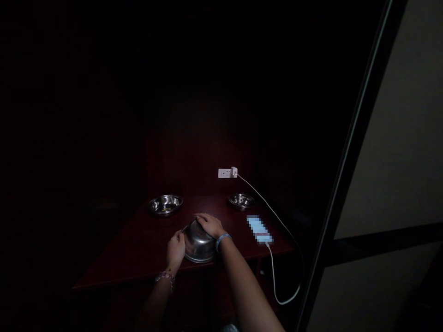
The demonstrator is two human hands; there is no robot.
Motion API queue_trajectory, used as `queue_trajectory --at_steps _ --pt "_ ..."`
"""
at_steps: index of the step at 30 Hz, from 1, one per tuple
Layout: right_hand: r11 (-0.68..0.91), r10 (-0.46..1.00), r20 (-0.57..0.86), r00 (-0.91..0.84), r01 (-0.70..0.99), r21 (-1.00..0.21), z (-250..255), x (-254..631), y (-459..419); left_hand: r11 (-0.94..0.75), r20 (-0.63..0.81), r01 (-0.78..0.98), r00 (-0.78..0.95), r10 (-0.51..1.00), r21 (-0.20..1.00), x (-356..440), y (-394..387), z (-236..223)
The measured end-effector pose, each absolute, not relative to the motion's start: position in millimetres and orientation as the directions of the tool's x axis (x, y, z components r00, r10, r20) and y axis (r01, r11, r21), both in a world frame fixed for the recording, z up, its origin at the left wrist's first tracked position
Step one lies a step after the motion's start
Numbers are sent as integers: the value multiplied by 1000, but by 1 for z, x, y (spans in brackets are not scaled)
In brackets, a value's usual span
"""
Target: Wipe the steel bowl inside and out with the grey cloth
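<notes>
A shiny steel bowl (199,244) is at the table's front edge, its rounded outer side showing and its rim low and towards me. It looks upside down or steeply tilted; its inside is hidden. My left hand (176,251) is closed on the bowl's left side, with the fingertips partly out of sight. Across the bowl's top lies my right hand (210,225), its fingers curled over the metal and gripping it.
On the dark red table (138,249), a steel bowl (165,205) stands back left and a smaller one (241,201) back right. A lit phone (259,229) lies at right, its white cable (277,216) running to a wall socket (224,173). A dark-framed panel (391,138) rises at right.
</notes>
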State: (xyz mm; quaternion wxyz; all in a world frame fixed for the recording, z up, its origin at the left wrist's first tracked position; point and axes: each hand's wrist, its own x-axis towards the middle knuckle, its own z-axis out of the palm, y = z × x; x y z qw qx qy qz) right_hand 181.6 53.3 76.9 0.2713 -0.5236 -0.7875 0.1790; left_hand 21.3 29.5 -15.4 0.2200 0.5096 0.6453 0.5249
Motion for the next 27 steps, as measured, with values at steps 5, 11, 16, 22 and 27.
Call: queue_trajectory --at_steps 5,11,16,22,27 --pt "390 921 326 -214 488 -781 54 198 52 -49 242 434 -401 884 900 23 27 -13" --pt "307 945 326 -2 348 -886 27 198 34 -29 225 432 -411 883 901 25 20 -3" --pt "160 892 322 317 446 -881 24 172 3 -9 215 459 -399 891 888 26 14 4" --pt "261 796 555 240 693 -673 16 146 -21 -64 257 441 -394 883 895 24 20 -3" --pt "449 785 607 -126 790 -417 34 140 -18 -60 260 455 -392 882 889 21 25 -4"
